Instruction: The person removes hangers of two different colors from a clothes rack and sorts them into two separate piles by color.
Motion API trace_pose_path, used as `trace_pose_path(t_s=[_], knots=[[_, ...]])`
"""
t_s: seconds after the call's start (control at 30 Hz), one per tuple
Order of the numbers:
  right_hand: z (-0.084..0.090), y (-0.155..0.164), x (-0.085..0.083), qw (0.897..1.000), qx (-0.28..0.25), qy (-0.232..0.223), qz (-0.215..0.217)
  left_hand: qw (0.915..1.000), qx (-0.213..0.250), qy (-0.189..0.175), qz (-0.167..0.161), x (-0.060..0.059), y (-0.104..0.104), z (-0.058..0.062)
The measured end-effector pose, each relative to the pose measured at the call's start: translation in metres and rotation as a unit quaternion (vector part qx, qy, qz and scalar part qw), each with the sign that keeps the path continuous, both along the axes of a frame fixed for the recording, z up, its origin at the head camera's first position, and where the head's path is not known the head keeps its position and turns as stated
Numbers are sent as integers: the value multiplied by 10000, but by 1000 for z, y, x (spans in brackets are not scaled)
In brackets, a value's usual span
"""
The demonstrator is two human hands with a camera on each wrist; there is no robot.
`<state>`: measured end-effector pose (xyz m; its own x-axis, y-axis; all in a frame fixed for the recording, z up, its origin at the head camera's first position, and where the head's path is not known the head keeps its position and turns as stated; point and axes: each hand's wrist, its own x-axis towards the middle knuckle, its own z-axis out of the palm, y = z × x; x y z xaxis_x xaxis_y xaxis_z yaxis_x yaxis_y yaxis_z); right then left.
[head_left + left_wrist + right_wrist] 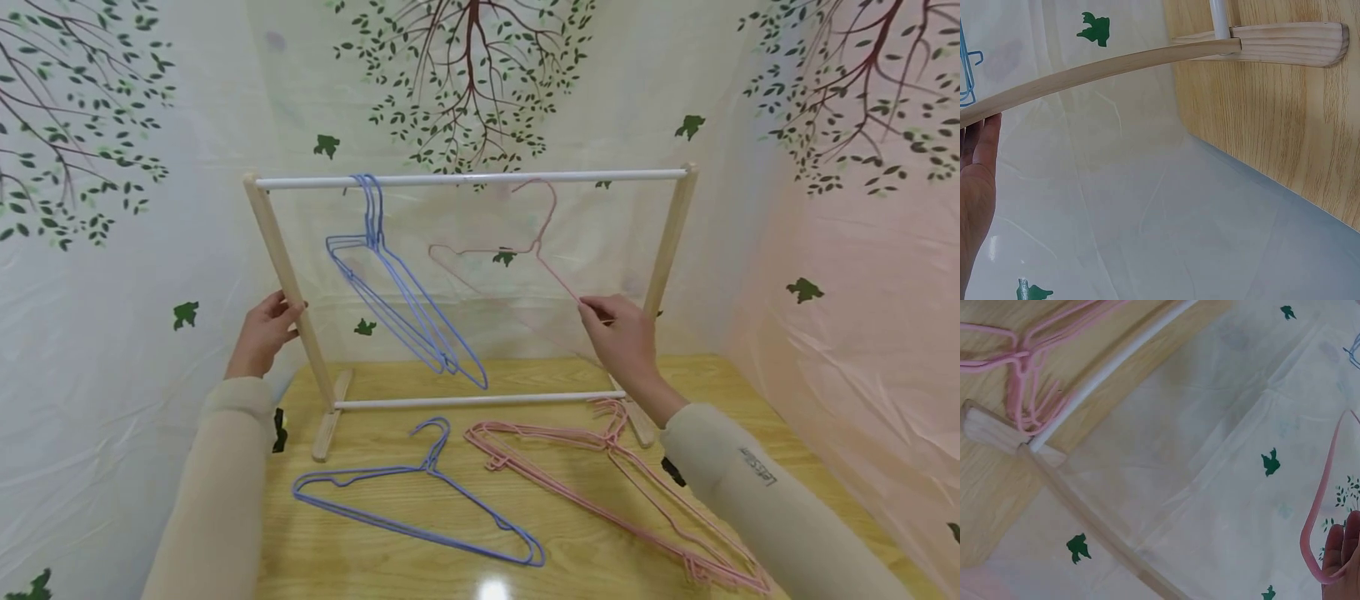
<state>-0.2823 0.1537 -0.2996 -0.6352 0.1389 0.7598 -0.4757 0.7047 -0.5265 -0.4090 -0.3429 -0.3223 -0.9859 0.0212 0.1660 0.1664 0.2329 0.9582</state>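
Observation:
A wooden rack with a white top rail (465,177) stands on the table. My left hand (264,329) grips the rack's left post (288,275); in the left wrist view my fingers (979,162) lie against that post (1116,64). My right hand (618,333) pinches the sloping arm of a pink wire hanger (558,277), whose hook is up at the rail; whether it sits over the rail I cannot tell. The right wrist view shows the pink hanger (1329,464) curving round my fingertips (1341,562). Several blue hangers (442,360) hang on the rail's left part.
One blue hanger (431,462) lies flat on the wooden table (750,400) in front of the rack. A pile of pink hangers (611,437) lies to its right, by the rack's right foot (985,428). Leaf-printed sheeting (862,292) closes in the back and sides.

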Motion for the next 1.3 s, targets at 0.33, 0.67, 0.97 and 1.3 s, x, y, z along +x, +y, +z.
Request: trace_pose_path(t_s=[0.33,0.67,0.97,1.3], knots=[[-37,28,24,9992,338,-182,54,10000,57,-29,-51,3,1,1],[-76,51,48,9973,498,-495,224,10000,54,-27,-74,3,1,1],[-102,62,73,9959,648,-460,421,10000,60,-16,-76,2,1,1],[-133,75,107,9904,699,-1165,251,9999,91,-95,-59,-2,1,0]])
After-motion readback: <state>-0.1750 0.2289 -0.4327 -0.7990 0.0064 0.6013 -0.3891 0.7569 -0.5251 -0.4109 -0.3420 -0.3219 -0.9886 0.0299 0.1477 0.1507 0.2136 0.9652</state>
